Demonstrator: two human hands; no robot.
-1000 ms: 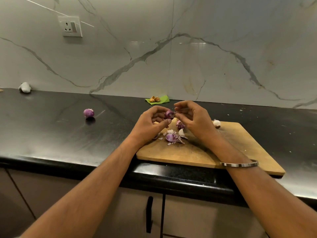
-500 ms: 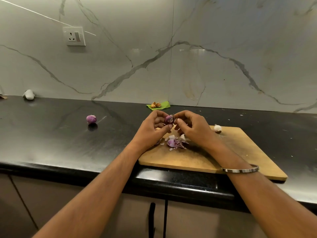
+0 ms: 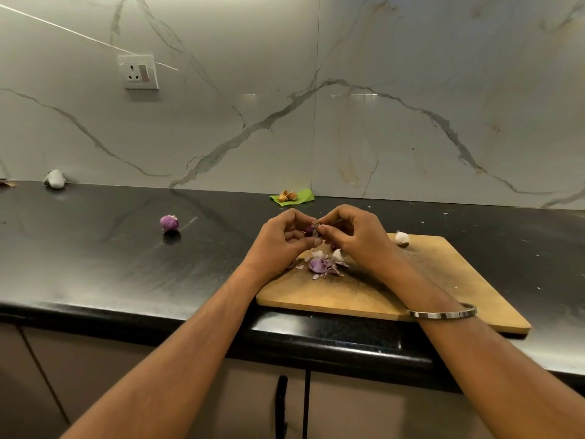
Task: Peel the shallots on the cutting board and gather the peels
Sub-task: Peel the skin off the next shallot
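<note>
My left hand (image 3: 283, 240) and my right hand (image 3: 354, 237) meet above the far left part of the wooden cutting board (image 3: 411, 299). Between their fingertips sits a small purple shallot (image 3: 311, 230), mostly hidden by the fingers. The left hand's fingers curl round it, and the right thumb and forefinger pinch its top end. Right below the hands, a small heap of purple and white peels (image 3: 323, 264) lies on the board. A peeled purple shallot (image 3: 169, 223) rests on the black counter to the left.
A white clove-like piece (image 3: 402, 238) lies at the board's far edge. A green leaf with brown bits (image 3: 291, 196) is by the marble wall. A pale lump (image 3: 54, 179) sits at the far left. The counter's front edge (image 3: 316, 340) runs below the board.
The hands have kept the shallot between them and turned it, so less of it shows now. The view has tilted upward a little. The peel heap has not moved.
</note>
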